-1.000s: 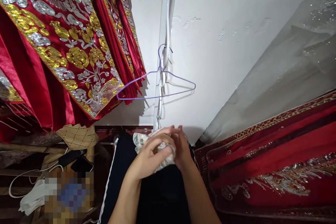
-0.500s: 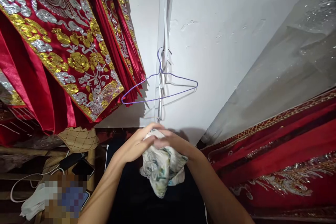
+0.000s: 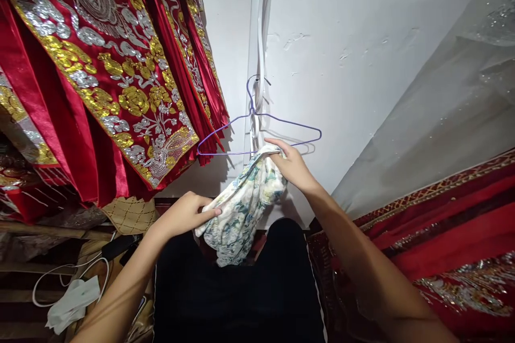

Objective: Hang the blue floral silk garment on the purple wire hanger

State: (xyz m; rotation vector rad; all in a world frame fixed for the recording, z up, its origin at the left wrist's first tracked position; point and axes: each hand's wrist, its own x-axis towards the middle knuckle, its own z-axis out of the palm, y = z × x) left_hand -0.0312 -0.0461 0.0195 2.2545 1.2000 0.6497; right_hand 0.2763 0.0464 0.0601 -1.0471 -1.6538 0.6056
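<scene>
A white floral cloth garment [image 3: 241, 209], patterned in green, blue and yellow, is stretched at a slant between my hands. My left hand [image 3: 193, 215] pinches its lower left edge, thumb on top. At its upper right edge, my right hand [image 3: 290, 163] grips the fabric, close to the lower bar of a purple wire hanger [image 3: 225, 154]. That hanger hangs from a hook on the wall, and the cloth overlaps part of its lower bar. Folds hide the garment's exact kind.
Red costumes with gold and silver embroidery [image 3: 132, 91] hang at the left. Plastic sheeting [image 3: 426, 134] and red beaded fabric [image 3: 454, 236] are on the right. A white cable [image 3: 40, 284] and crumpled tissue [image 3: 74, 303] lie at lower left. White straps [image 3: 259, 21] run down the wall [image 3: 341, 21].
My hands have moved apart, the right one up and right toward the hanger, the left down and left. The bunched cloth is now spread between them.
</scene>
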